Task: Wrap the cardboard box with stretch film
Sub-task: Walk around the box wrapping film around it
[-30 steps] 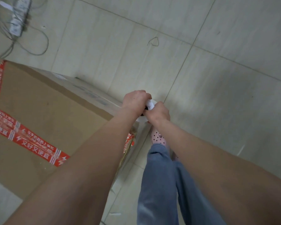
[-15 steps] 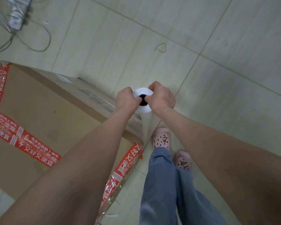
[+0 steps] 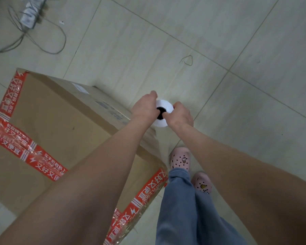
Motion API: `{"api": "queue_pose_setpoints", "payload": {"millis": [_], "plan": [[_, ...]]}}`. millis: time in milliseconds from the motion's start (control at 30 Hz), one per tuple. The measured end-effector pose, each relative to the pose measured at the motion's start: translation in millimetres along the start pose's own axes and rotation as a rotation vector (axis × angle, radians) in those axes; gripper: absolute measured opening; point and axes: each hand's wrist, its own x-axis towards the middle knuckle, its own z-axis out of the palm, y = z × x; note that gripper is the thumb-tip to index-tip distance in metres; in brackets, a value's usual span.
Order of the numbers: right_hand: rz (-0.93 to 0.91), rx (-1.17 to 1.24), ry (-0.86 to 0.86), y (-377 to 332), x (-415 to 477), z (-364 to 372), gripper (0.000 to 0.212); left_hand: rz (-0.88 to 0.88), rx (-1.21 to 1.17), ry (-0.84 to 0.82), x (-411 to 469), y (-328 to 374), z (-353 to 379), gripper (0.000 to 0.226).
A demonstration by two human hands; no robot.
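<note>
Head view, single entry; all places given from the cardboard box (image 3: pixel 48 124)

Item: the box stands on the tiled floor (image 3: pixel 237 41), sealed with red printed tape (image 3: pixel 25 152); crinkled clear film already shows over its near corner; the stretch film roll (image 3: pixel 163 105) is held upright just beside the box's right side, core hole facing up; a clear film sheet (image 3: pixel 162 140) runs from the roll down toward the box's near right corner

Hazards, as judged:
- tearing or necking of the sheet, if it is hauled hard across the sharp box corner
- slack and wrinkling instead of cling, if the roll travels too close to the box wall
- roll slipping or tilting, since both grips sit at its top end only; its lower length is hidden under the hands
- tripping; the pink clogs (image 3: pixel 180 159) stand just beside the box's near right corner, close under the film line; a power strip (image 3: pixel 29 14) and loose cables (image 3: pixel 60 41) lie beyond the box's far left corner, in the likely walking circuit round it

Hands:
- left hand (image 3: pixel 145 107): curled round the roll's top rim on the side nearer the box; gripping, not spread
- right hand (image 3: pixel 181 114): curled on the roll's side away from the box, one digit tucked at the dark core hole; gripping the roll likewise
</note>
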Motion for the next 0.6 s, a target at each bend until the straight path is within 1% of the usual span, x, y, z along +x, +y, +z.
{"api": "queue_pose_setpoints", "payload": {"millis": [67, 133, 267, 367, 500, 600], "plan": [[-0.005, -0.018, 0.01, -1, 0, 1, 0.031, 0.162, 0.178, -0.01, 3, 5, -3, 0.043], [-0.012, -0.039, 0.018, -5, 2, -1, 0.03, 0.253, 0.277, 0.004, 6, 8, -5, 0.038], [-0.032, -0.113, 0.011, -12, 9, -7, 0.033, 0.262, 0.294, 0.075, 12, 7, -9, 0.024], [-0.093, -0.211, 0.048, -21, 11, -10, 0.032, 0.176, 0.183, 0.067, 17, 0, -11, 0.021], [-0.241, -0.337, 0.106, -46, 19, -10, 0.029, -0.054, -0.03, 0.11, 24, -18, -15, 0.022], [-0.336, -0.373, 0.122, -69, 27, -10, 0.027, -0.234, -0.193, 0.138, 27, -26, -23, 0.02]]}}
